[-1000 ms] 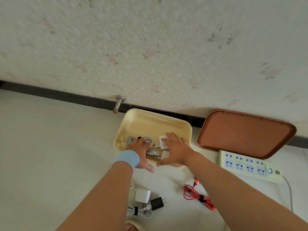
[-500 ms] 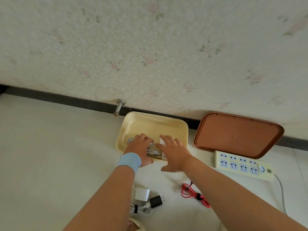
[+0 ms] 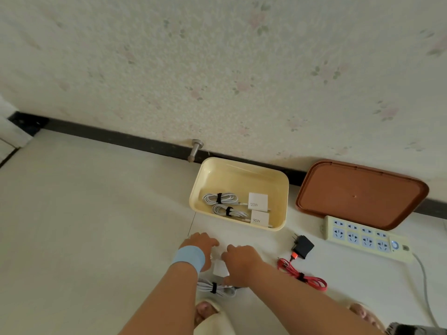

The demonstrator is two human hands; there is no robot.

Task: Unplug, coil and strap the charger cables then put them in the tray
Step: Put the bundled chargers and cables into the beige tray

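Note:
A yellow tray (image 3: pixel 242 166) stands by the wall and holds two white coiled, strapped cables (image 3: pixel 219 199) (image 3: pixel 228 211) with their white adapters (image 3: pixel 257 201). In front of it, near my feet, lies a third white adapter (image 3: pixel 220 268). My left hand (image 3: pixel 200 247), with a blue wristband, curls its fingers at the adapter's left edge. My right hand (image 3: pixel 242 261) grips it from the right. Its coiled white cable (image 3: pixel 214 287) with a black strap lies just below my hands. A black adapter (image 3: pixel 302 246) with a strapped red cable (image 3: pixel 302 277) lies to the right.
A brown tray (image 3: pixel 362 192) leans at the wall on the right. A white power strip (image 3: pixel 362 236) lies in front of it, its cord running toward me. A metal door stop (image 3: pixel 194 152) sticks out beside the yellow tray. Slippered feet (image 3: pixel 208 310) show at the bottom.
Both hands have drawn back out of the yellow tray, leaving two chargers there, and now close on the white adapter on the floor. The black adapter now lies at the red cable's end.

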